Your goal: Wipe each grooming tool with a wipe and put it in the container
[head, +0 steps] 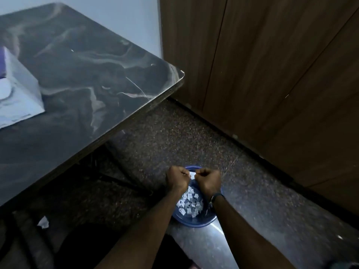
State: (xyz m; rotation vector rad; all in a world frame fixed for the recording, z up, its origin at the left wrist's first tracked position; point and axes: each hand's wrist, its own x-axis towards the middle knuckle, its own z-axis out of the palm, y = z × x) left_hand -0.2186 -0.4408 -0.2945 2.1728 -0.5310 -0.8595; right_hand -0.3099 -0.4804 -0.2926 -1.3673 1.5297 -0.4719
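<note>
Grip: both fists are clenched side by side, the left hand [177, 178] and right hand [208, 180] pinching a small white piece [192, 175] stretched between them; whether it is a wipe or its packet cannot be told.
Position: the hands are held low, directly above a blue bin [194, 220] standing on the speckled floor [174, 136].
Bin contents: many small white squares [189, 202] piled inside.
Wrist: a dark band [216, 196] circles the right wrist.
Table: a dark marble-patterned tabletop [81, 78] juts in from the left, its corner well apart from the hands.
On the table: a pale tissue box [17, 90] at the left edge.
Floor: a white scrap [43, 223] lies under the table.
Backdrop: brown wood panelling [272, 65] lines the right side.
</note>
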